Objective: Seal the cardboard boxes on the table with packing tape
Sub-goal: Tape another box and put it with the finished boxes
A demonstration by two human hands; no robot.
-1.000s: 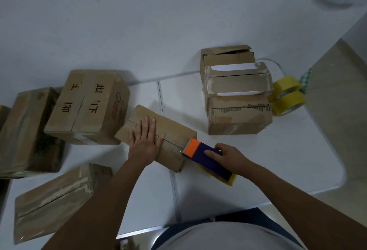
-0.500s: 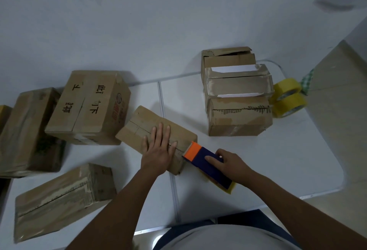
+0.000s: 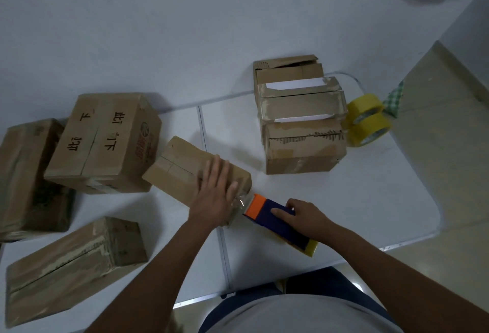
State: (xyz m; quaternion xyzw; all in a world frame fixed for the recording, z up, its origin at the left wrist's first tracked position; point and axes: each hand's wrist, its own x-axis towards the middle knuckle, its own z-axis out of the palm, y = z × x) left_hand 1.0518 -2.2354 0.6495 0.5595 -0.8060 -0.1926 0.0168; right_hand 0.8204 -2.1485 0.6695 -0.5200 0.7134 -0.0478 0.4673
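Since a second ago the left hand (image 3: 215, 195) has slid along the top of the small box (image 3: 182, 171) from its middle toward its near right end, and the tape dispenser (image 3: 277, 223) has pulled a little away from that end, so a short strip of clear tape (image 3: 239, 204) now shows between box and dispenser. The left hand lies flat with fingers straight and spread, pressing the box top. The right hand (image 3: 304, 217) grips the dispenser, fingers curled over its purple body; the orange front points at the box.

The small box sits in the middle of the white table (image 3: 370, 200), angled, its far left corner just beside a larger printed box (image 3: 105, 142). Farther left stands a dark worn box (image 3: 29, 174), and near left lies a long flat box (image 3: 68, 266) with old tape on it. To the far right is a stack of opened boxes (image 3: 299, 118), at least two, flaps up. Touching its right side are two yellow tape rolls (image 3: 367, 118), one on the other, at the table's edge.

Nothing lies between the hands and the small box.
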